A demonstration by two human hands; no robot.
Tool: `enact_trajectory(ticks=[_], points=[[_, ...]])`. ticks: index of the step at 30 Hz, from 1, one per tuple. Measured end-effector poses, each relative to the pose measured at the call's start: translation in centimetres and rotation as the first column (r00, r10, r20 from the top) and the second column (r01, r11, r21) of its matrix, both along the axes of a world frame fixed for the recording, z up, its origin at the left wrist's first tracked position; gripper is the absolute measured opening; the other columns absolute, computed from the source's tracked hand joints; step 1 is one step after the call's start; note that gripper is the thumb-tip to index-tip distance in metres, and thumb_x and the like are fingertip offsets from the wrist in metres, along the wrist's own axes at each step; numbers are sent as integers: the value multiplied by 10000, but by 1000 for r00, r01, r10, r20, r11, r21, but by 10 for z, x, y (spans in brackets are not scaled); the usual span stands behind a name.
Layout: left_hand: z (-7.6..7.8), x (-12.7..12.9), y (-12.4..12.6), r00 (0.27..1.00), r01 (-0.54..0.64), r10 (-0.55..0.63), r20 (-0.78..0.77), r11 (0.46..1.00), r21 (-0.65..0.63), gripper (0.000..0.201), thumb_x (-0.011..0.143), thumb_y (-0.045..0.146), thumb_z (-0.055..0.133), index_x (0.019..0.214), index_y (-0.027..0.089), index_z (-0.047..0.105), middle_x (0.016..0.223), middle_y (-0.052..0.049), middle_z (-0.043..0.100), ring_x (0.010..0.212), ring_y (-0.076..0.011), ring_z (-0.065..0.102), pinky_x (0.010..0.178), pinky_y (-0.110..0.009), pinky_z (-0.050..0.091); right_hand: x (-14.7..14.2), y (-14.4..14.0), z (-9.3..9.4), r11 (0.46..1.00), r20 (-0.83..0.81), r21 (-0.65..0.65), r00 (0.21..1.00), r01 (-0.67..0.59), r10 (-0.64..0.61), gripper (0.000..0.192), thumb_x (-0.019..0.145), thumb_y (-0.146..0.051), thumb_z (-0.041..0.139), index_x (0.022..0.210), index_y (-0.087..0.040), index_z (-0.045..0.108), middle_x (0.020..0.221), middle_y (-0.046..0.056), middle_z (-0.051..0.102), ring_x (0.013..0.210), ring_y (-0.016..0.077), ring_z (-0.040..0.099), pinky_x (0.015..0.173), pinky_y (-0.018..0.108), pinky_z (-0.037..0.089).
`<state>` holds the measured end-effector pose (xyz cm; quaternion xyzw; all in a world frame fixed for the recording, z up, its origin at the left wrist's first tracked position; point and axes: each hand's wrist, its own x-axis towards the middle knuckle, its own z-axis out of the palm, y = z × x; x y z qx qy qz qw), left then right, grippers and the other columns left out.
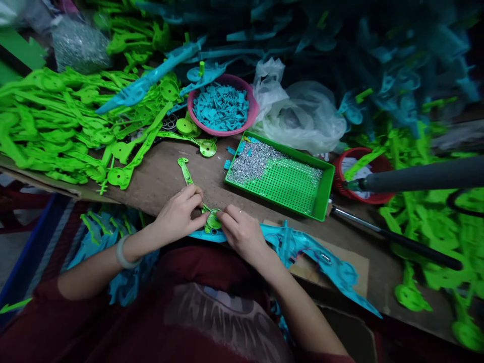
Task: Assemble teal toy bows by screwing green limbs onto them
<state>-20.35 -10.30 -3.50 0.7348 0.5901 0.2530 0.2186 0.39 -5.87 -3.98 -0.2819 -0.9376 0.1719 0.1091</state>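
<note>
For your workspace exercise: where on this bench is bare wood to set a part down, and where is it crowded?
Bare wood lies between the green parts pile, the green tray and the left hand. A narrower strip runs between the tray and the right hand. Behind, around the pink bowl, it is crowded.

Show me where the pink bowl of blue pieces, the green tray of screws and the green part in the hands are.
pink bowl (252, 108), head view, right rim.
green tray (328, 189), head view, right wall.
green part (185, 170), head view, long arm.

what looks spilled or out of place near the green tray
A few blue plastic bits lie loose on the table beside the green tray, outside the pink bowl that holds the rest.
</note>
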Motion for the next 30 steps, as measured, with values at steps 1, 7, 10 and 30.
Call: enact_trajectory(ticks=[1, 7, 10, 30], points=[[1, 2, 1, 1000, -10, 10, 9, 1000, -22, 76, 844, 215, 599, 872, 177, 539, 987, -78, 546, 900, -220, 581, 796, -372, 521, 0, 1, 1, 1000, 12, -7, 1000, -10, 10, 225, 986, -177, 400, 911, -180, 612, 823, 62, 548, 698, 164, 475, 545, 290, 253], [-1, 17, -9, 998, -23, 27, -55, 997, 72, 135, 874, 104, 529, 968, 181, 588, 1062, -97, 545, 1018, -256, 520, 885, -431, 497, 7, 7, 1, 995, 26, -17, 995, -100, 100, 180, 968, -167, 447, 1003, -190, 622, 858, 64, 561, 710, 162, 483, 553, 289, 265], [1, 21, -16, 1000, -5, 7, -27, 996, 92, 148, 927, 112, 482, 987, 164, 607, 1092, -107, 570, 1038, -250, 521, 909, -427, 499, 11, 8, -6, 993, -25, 19, 992, -119, 120, 218, 980, -176, 426, 1092, -179, 613, 874, 76, 580, 723, 165, 504, 564, 278, 304], [-2, 38, -39, 965, -90, 132, -226, 978, 187, 260, 958, 285, 557, 1162, 126, 593, 1174, -126, 632, 1077, -280, 585, 859, -414, 561, 11, 9, -12, 996, -90, 58, 993, -65, 70, 204, 988, -222, 393, 955, -158, 585, 827, 63, 580, 684, 162, 554, 598, 263, 395]])
